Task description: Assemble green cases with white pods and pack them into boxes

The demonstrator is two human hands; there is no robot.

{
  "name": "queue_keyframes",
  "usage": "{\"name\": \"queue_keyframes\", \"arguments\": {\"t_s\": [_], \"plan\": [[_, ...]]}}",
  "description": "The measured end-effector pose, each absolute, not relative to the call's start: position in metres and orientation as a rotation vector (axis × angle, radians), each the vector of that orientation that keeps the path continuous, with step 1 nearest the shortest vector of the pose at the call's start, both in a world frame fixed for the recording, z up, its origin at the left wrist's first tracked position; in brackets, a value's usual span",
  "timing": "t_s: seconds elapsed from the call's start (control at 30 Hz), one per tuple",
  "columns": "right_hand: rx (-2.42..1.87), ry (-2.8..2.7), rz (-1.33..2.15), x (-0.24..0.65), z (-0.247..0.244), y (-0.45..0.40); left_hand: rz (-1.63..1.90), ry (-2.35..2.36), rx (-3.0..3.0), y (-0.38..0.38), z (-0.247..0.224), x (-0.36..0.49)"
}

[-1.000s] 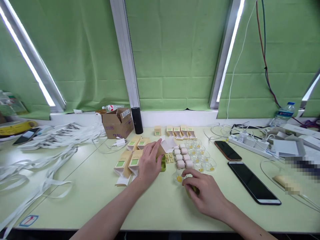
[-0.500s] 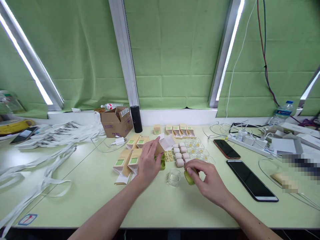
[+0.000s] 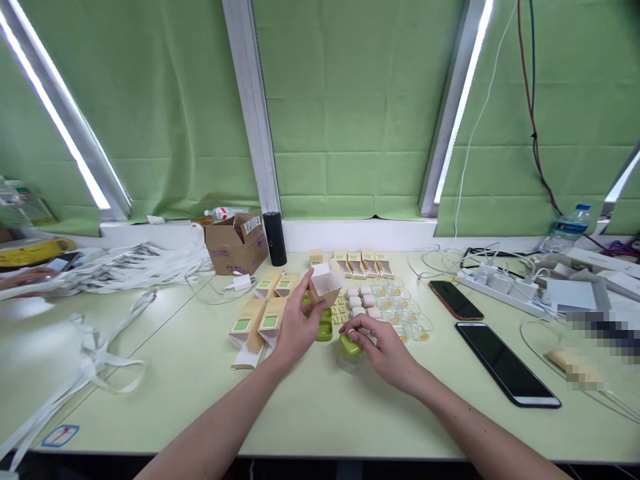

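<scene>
My left hand (image 3: 296, 328) is closed around a small kraft cardboard box (image 3: 325, 288), tilted with its white inside showing. Between the fingers of my right hand (image 3: 387, 350) is a small rounded green piece (image 3: 351, 345), held just above a clear plastic cup (image 3: 349, 365); whether they touch I cannot tell. Green cases (image 3: 325, 331) lie beside my left hand, with small yellow pieces (image 3: 341, 310) to their right. Further right are rows of pale pink blocks (image 3: 356, 302) and clear cups with yellow centres (image 3: 404, 303).
Flattened-looking kraft boxes (image 3: 249, 319) lie left of my left hand, and several more boxes (image 3: 367, 263) stand behind. Two phones (image 3: 505, 363) lie right. A brown carton (image 3: 235, 243) and black cylinder (image 3: 275, 239) stand behind. White straps (image 3: 135, 267) and another person's hand (image 3: 27, 279) are at left.
My right hand has moved left, bringing the green piece over the clear cup. The box in my left hand has turned. Another person's hand has come in at the far left.
</scene>
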State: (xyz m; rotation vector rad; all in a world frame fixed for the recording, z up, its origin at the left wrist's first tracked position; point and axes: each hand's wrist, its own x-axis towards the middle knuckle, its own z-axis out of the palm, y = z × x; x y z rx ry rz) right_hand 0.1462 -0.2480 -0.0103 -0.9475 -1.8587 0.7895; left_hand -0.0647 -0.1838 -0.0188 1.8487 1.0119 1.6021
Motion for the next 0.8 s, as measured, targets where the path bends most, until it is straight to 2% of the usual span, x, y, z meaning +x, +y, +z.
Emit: {"name": "queue_keyframes", "arguments": {"t_s": [0.37,0.6,0.8], "plan": [[-0.921,-1.955,0.858,0.150,-0.022,-0.245,1.406,0.577,1.115,-0.188,-0.008,-0.065],[-0.941,-1.926,0.894,0.150,-0.015,-0.248,1.276,0.470,0.953,-0.191,-0.005,-0.064],[-1.035,-1.625,0.837,0.145,0.006,-0.225,1.257,0.418,0.877,-0.192,-0.003,-0.061]]}}
